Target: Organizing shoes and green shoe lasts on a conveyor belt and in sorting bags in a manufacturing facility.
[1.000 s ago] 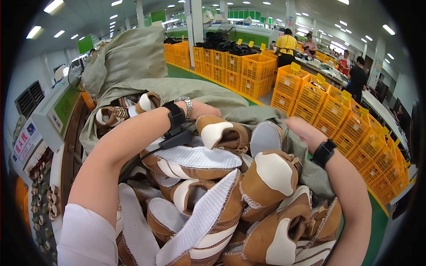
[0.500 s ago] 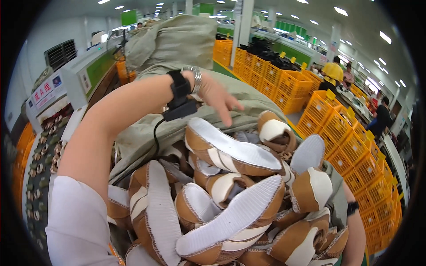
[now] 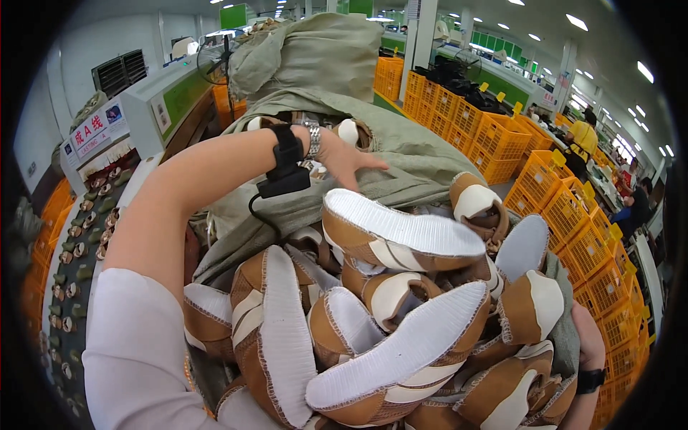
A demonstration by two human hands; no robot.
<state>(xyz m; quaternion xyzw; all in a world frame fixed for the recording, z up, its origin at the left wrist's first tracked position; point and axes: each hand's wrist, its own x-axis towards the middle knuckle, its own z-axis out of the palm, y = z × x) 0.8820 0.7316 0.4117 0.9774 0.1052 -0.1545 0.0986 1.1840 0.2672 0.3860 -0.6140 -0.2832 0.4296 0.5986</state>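
Shoes (image 3: 401, 357) are heaped near centre, apparently contained by the sack (image 3: 565, 331); left hand (image 3: 344, 156) is held spread, nothing gripped, at their far side; right hand (image 3: 589, 340) is set at the sack's right side, likely for bracing, grip can't be told

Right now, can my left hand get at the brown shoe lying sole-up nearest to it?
Probably yes: your left hand looks empty, fingers spread, close to the brown shoe's left end, and no other shoe seems to cover its white sole.
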